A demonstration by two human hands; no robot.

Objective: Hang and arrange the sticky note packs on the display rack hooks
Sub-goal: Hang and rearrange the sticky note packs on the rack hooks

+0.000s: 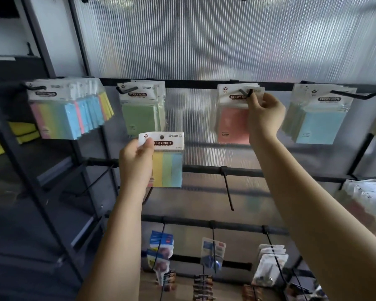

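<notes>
We find the top rail (193, 83) crowded: four hooks loaded with sticky note packs, the leftmost bundle (70, 109) thickest. Between the green packs (142, 109) and the pink packs (232, 118) lies an open gap against the ribbed panel (204, 40). Our right hand (264, 115) blocks the pink hook's tip (249, 93); our left hand (137, 164) with its striped pack (166, 161) fills the room below the green packs. On the second rail, a bare hook (228, 187) juts out with free room around it.
</notes>
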